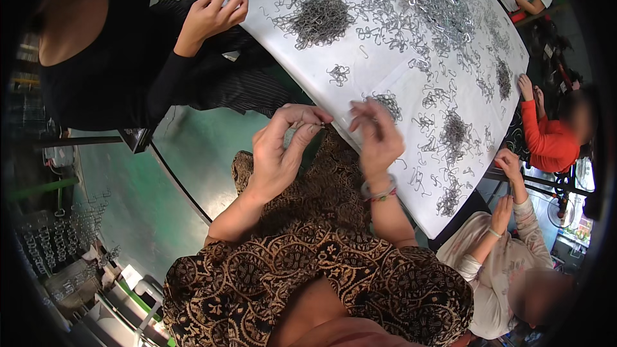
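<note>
My left hand [283,148] is raised just off the near edge of the white-topped table [379,71]. Its thumb and forefinger are pinched together on something too small to make out. To its right, my right hand [378,138] is lifted at the table's edge, its fingers smeared by motion, so its grip is unclear. Bracelets circle that wrist. Beyond it lies a small heap of bent wire hooks [388,106], partly hidden by the fingers. Another little cluster of grey wire hooks [339,75] rests further left on the table.
A big pile of wire hooks [321,18] and a wider shiny spread [443,13] cover the far table. A person in black [96,58] sits at left, one in red [549,135] and one in a pale top [495,263] at right. Metal racks [58,244] stand lower left.
</note>
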`<state>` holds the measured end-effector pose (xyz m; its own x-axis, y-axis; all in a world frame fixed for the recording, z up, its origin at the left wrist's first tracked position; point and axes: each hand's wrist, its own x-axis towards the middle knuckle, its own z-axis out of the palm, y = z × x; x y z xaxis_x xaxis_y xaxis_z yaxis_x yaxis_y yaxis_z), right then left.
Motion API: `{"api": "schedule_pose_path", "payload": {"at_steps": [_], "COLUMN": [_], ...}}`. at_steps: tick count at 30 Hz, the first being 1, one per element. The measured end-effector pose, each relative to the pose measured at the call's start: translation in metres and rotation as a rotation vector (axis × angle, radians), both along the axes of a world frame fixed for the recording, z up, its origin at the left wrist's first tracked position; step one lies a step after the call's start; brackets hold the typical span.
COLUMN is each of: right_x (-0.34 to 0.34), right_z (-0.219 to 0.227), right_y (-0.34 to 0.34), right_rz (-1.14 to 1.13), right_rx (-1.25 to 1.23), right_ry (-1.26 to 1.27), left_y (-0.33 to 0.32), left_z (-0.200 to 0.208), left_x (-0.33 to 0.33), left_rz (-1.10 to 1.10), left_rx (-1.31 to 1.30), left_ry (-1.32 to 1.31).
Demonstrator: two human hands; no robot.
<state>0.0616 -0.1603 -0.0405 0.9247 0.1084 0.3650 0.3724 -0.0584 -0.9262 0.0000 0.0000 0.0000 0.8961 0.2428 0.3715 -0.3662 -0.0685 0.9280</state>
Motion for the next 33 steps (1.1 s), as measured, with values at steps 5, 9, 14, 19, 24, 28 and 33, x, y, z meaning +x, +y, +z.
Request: {"api": "schedule_pose_path", "payload": {"at_steps": [5, 9, 14, 19, 24, 28, 33], "right_x": [0.15, 0.241, 0.271, 0.261, 0.264, 0.278, 0.281], "right_z": [-0.042, -0.072, -0.086, -0.06, -0.071, -0.089, -0.09], "right_y": [-0.067, -0.083, -0.097, -0.1, -0.102, -0.09, -0.076], "right_rz": [-0.132, -0.109, 0.028, 0.017, -0.112, -0.153, -0.098], "right_rx": [-0.613, -0.785, -0.986, -0.82, -0.679, -0.877, -0.992], "right_ry": [-0.133, -0.117, -0.161, 0.42, 0.142, 0.015, -0.066], "left_y": [0.007, 0.01, 0.012, 0.017, 0.017, 0.016, 0.02], "left_z": [-0.005, -0.006, -0.01, -0.009, -0.011, -0.011, -0.01], "left_x": [0.007, 0.012, 0.011, 0.006, -0.007, -0.01, -0.017], "left_rz": [-0.006, -0.007, 0.019, 0.04, 0.029, 0.041, 0.086], "left_rx": [0.073, 0.143, 0.131, 0.221, 0.126, 0.174, 0.181], "left_ry": [0.019, 0.066, 0.102, 0.051, 0.061, 0.024, 0.01]}}
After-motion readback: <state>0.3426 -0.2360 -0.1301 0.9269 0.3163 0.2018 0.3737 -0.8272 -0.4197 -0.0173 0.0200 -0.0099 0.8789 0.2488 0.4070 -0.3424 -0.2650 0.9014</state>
